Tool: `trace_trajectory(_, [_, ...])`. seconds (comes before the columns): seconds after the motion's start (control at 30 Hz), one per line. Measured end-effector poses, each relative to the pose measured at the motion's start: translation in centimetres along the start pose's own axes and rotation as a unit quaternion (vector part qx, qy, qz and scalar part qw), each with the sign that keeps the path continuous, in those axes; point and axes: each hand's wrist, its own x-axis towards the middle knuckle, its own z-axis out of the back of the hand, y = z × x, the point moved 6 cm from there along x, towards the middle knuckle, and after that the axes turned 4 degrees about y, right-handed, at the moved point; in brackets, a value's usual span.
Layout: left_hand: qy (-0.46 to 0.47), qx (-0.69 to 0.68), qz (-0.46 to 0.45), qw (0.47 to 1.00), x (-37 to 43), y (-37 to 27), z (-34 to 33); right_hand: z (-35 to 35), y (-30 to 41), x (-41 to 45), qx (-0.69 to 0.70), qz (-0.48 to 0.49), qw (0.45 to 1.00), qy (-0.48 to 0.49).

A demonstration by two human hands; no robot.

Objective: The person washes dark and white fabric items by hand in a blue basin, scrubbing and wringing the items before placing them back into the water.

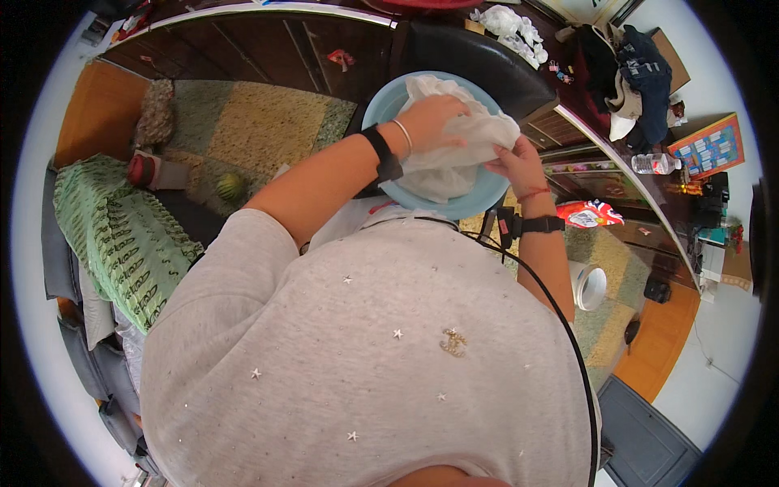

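A light-blue plastic basin (383,100) rests on a black leather-like chair (475,58) in front of me. Pale, thin cloth (441,176) lies bunched in it, part of it raised above the rim. My left hand (435,122) lies over the cloth with its fingers spread; whether it grips any of it I cannot tell. At the right side of the basin, my right hand (517,161) pinches an edge of the cloth between thumb and fingers.
Behind the chair runs a dark wooden cabinet (261,49). Dark clothes (645,73) and a plastic bottle (654,164) are on the right-hand cabinet top. A white bucket (590,287) and a watermelon (230,186) are on the floor. A black cable (566,322) hangs across my shirt.
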Motion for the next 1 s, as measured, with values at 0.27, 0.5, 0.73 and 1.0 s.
trace_trajectory(0.27, [0.198,-0.178,0.097,0.959,1.6,-0.7,1.2,-0.9,4.2,-2.7,-0.312,0.135,0.940,-0.013])
trace_trajectory(0.5, [0.298,-0.128,0.079,0.942,4.0,-0.4,3.7,-1.9,1.9,-3.1,-0.581,0.194,0.790,0.032])
trace_trajectory(0.73, [0.204,-0.257,0.035,0.944,5.7,-3.4,4.8,-5.4,5.2,-3.9,-0.474,0.387,0.791,0.005])
trace_trajectory(1.0, [-0.030,0.000,0.027,0.999,3.6,-0.1,4.1,-2.4,0.3,0.4,-0.376,0.215,0.901,0.016])
